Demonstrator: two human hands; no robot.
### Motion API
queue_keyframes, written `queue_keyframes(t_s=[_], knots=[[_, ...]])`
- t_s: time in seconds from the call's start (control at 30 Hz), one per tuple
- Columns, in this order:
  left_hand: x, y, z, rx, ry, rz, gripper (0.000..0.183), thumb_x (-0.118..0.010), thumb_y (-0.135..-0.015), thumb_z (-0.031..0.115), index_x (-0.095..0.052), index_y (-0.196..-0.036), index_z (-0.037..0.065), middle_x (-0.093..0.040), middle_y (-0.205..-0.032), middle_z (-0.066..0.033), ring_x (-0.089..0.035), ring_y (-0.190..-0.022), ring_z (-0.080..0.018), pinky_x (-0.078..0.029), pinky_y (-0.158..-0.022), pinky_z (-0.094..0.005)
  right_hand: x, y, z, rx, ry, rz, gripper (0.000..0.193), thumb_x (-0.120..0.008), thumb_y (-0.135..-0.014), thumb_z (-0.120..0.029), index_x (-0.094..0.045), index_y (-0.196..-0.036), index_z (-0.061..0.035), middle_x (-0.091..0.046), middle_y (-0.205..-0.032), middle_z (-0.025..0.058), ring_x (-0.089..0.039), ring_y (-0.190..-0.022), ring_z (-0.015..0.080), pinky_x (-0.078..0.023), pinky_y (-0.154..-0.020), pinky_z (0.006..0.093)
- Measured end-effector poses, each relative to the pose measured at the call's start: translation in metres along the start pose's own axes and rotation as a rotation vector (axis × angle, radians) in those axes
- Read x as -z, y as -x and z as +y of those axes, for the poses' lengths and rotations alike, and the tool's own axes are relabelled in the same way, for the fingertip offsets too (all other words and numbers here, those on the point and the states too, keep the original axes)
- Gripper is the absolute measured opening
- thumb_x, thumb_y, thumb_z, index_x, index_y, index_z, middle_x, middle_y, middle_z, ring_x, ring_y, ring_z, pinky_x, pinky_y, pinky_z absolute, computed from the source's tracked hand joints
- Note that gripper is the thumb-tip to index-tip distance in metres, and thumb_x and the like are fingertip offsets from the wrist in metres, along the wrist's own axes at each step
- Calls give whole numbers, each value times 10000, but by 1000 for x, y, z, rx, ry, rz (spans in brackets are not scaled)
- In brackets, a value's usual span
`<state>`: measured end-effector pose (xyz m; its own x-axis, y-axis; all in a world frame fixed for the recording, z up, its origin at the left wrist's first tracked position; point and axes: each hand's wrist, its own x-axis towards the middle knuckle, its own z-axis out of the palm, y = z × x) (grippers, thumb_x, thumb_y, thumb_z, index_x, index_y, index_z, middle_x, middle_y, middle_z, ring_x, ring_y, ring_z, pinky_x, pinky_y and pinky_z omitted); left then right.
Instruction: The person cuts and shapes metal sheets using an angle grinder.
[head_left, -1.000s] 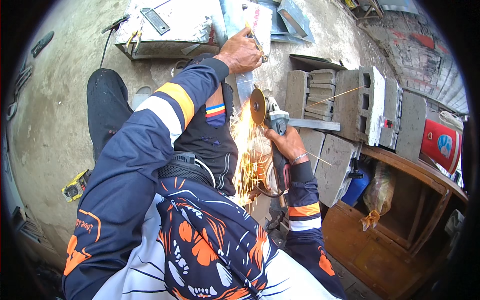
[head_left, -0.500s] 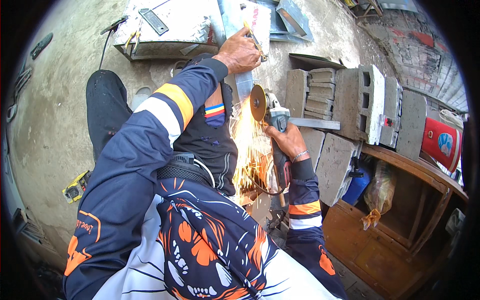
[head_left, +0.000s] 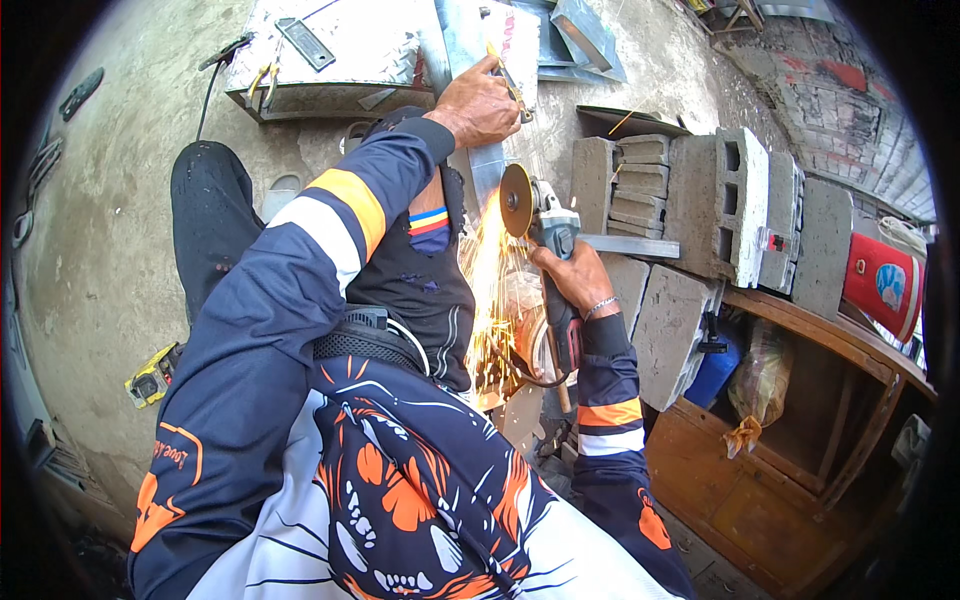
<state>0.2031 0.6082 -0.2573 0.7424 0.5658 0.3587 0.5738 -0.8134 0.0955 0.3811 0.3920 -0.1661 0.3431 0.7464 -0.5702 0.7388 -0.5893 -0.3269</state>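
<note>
My right hand [head_left: 574,276] is wrapped round the body of a teal-and-dark angle grinder [head_left: 557,234]. Its thin disc [head_left: 517,201] stands at the end of a grey metal strip [head_left: 487,168], and bright sparks [head_left: 492,290] stream down from there toward me. Farther up the strip, my left hand [head_left: 482,103] is closed over the metal, with a slim yellow-and-dark tool [head_left: 515,92] in its fingers; the tool's kind is unclear. My left forearm crosses above my dark-trousered leg, close to the sparks.
A metal-topped bench [head_left: 350,45] at the far side bears a flat level-like tool [head_left: 305,43] and yellow-handled pliers [head_left: 262,82]. Concrete blocks [head_left: 693,205] stand to the right, above a wooden cabinet [head_left: 740,480]. A yellow tape measure [head_left: 152,378] lies on the floor at left.
The grinder and my right hand have shifted very slightly; the spark stream has narrowed a little. My left hand stays in place on the strip.
</note>
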Motion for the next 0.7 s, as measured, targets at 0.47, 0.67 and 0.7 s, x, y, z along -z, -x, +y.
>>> queue_keyframes(t_s=[0.47, 0.67, 0.7], knots=[[-2, 0, 1, 7, 5, 23, 415, -565, -924, 386, -737, -631, 148, -707, -671, -84, -659, -753, -174, -354, -969, -388, 2, 2, 0, 6, 92, 22, 582, -726, -740, -478, -689, -919, 74, -686, -795, 171, -644, -723, 240, -517, -727, 366], [-2, -2, 3, 6, -1, 46, 420, -564, -927, 375, -731, -614, 150, -704, -657, -84, -657, -744, -176, -355, -971, -384, -4, -3, 16, 36, 21, 16, 611, -730, -745, -490, -693, -978, 74, -696, -860, 179, -651, -791, 240, -514, -766, 368], [-3, 0, 1, 11, -1, 45, 420, -564, -927, 375, -731, -614, 150, -704, -657, -84, -657, -744, -176, -355, -971, -384, -3, -2, 10, -13, 67, 13, 622, -733, -742, -497, -691, -977, 77, -695, -869, 185, -652, -801, 242, -514, -771, 370]])
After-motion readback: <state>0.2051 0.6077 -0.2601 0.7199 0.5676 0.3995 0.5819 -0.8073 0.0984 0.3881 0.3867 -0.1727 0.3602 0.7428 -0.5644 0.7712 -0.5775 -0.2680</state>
